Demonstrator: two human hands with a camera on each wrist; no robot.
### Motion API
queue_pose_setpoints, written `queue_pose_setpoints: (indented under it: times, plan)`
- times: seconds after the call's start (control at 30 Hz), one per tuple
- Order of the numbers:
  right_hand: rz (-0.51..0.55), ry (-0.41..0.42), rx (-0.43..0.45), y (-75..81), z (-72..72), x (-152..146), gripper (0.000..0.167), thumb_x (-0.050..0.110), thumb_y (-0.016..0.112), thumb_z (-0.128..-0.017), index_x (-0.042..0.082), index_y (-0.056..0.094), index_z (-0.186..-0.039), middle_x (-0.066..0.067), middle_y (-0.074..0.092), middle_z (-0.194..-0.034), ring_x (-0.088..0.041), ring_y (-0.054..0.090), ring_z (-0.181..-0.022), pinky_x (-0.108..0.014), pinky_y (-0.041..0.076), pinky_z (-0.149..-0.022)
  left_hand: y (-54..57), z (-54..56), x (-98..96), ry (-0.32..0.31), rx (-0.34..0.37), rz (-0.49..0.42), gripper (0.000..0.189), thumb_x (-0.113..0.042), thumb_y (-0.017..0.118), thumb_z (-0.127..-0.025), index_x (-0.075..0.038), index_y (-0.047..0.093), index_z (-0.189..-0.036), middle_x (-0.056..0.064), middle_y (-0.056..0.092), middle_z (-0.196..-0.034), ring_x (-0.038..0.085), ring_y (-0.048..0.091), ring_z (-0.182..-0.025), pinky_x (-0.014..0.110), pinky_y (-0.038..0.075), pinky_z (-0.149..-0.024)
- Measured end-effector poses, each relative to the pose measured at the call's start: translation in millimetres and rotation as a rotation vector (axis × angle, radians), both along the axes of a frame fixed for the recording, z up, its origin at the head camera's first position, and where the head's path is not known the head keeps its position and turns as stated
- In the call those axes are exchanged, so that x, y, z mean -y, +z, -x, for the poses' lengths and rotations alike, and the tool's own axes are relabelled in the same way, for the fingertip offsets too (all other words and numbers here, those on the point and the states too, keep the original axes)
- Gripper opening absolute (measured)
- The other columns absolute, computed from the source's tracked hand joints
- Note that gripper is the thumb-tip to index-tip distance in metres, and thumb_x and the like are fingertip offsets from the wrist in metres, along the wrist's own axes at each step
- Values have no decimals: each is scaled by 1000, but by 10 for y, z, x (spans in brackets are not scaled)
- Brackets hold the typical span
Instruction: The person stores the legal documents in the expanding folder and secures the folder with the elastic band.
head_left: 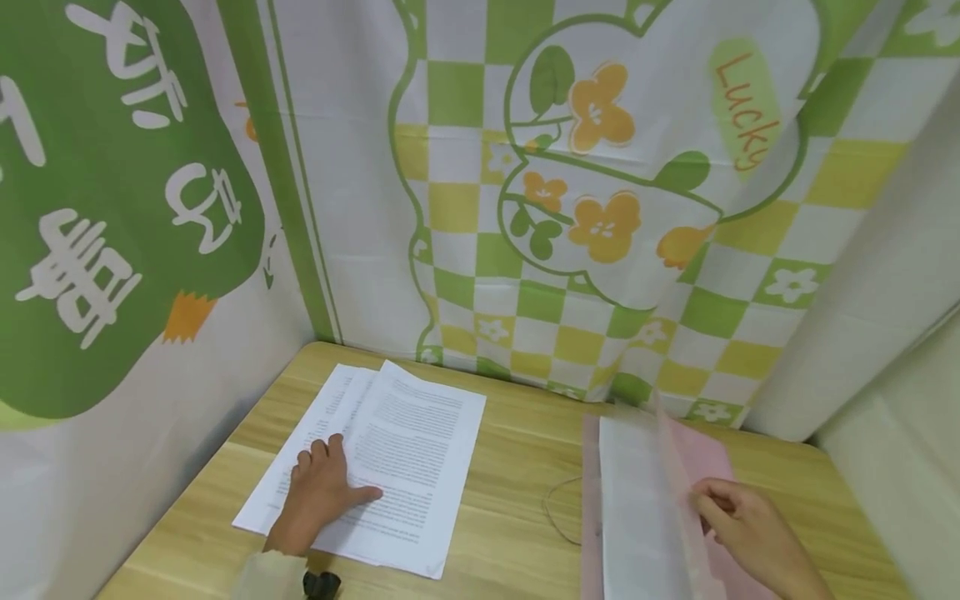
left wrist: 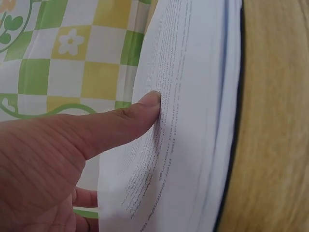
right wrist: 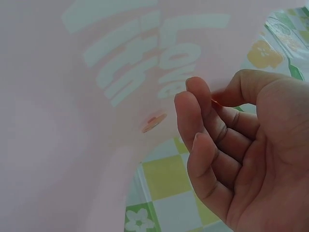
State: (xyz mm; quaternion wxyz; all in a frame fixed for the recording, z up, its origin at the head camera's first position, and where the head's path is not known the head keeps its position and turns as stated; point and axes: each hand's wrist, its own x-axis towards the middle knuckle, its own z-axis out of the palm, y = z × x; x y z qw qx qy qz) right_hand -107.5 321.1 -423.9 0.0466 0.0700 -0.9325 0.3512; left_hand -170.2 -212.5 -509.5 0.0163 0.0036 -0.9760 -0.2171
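Observation:
My left hand point(head_left: 318, 492) rests with fingers spread on several printed sheets of paper point(head_left: 420, 442) at the table's left. In the left wrist view its thumb point(left wrist: 130, 116) presses flat on the top sheet. To the right lies a pink folder point(head_left: 591, 517) with whitish sheets point(head_left: 637, 508) inside. My right hand point(head_left: 750, 525) pinches the edge of its raised pink cover between thumb and index finger. Pale lettering and a small orange button point(right wrist: 154, 123) show on that cover in the right wrist view.
A thin cord point(head_left: 551, 508) loops out from the folder's left side. The wood-grain table point(head_left: 517, 467) meets a green, yellow and white patterned curtain point(head_left: 457, 208) behind. A small black object point(head_left: 321, 585) is by the left sleeve.

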Motion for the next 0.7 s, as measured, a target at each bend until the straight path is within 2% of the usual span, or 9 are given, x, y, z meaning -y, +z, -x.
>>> queue_pose_setpoints:
  times: [0.1, 0.2, 0.27, 0.33, 0.43, 0.5, 0.6, 0.7]
  plan:
    - [1, 5, -11, 7, 6, 3, 24, 16, 60, -105, 17, 64, -82, 7, 53, -67, -11, 56, -63, -27, 49, -59, 23, -2, 3, 14, 6, -20, 111, -46, 94, -68, 15, 33, -139, 35, 48, -109, 49, 50, -97, 60, 45, -83]
    - [4, 5, -9, 15, 9, 9, 23, 16, 60, -105, 16, 64, -82, 7, 54, -67, -12, 57, -64, -27, 49, -59, 54, 10, 17, 31, 48, -61, 111, -41, 94, -70, 12, 29, -143, 34, 52, -111, 44, 58, -88, 56, 51, -73]
    - [4, 6, -2, 20, 10, 14, 23, 16, 60, -105, 16, 64, -83, 7, 54, -67, -12, 57, -64, -27, 49, -60, 68, 22, 37, 37, 77, -92, 109, -37, 93, -73, 12, 28, -146, 36, 55, -116, 44, 62, -88, 56, 53, -71]
    - [0, -1, 11, 20, 10, 17, 23, 18, 60, -105, 16, 64, -82, 7, 55, -68, -11, 57, -65, -27, 49, -60, 76, 33, 63, 37, 95, -114, 104, -32, 91, -78, 13, 28, -148, 38, 57, -121, 48, 64, -93, 59, 53, -75]
    - [-7, -8, 26, 19, 11, 20, 24, 19, 60, -105, 15, 63, -81, 7, 56, -68, -11, 57, -65, -27, 49, -60, 70, 47, 116, 22, 83, -136, 88, -23, 84, -85, 14, 35, -147, 40, 56, -129, 53, 62, -106, 62, 51, -84]
    - [-9, -16, 35, 21, 10, 20, 25, 20, 60, -106, 15, 63, -81, 6, 56, -68, -10, 57, -65, -27, 49, -60, 60, 58, 154, 15, 65, -151, 73, -17, 78, -90, 13, 41, -145, 37, 61, -124, 50, 64, -104, 59, 52, -84]
    - [-10, -21, 45, 33, 8, 22, 25, 21, 60, -106, 15, 64, -82, 6, 56, -68, -10, 57, -65, -27, 49, -61, 46, 76, 211, 15, 41, -181, 56, -9, 71, -93, 12, 50, -140, 25, 68, -105, 35, 66, -87, 48, 53, -72]
    - [-16, -18, 47, 46, 7, 21, 26, 22, 59, -106, 15, 63, -82, 6, 56, -68, -11, 57, -65, -27, 49, -61, 51, 87, 246, 19, 25, -218, 46, -3, 67, -92, 11, 57, -135, 11, 64, -89, 23, 57, -73, 39, 47, -63]
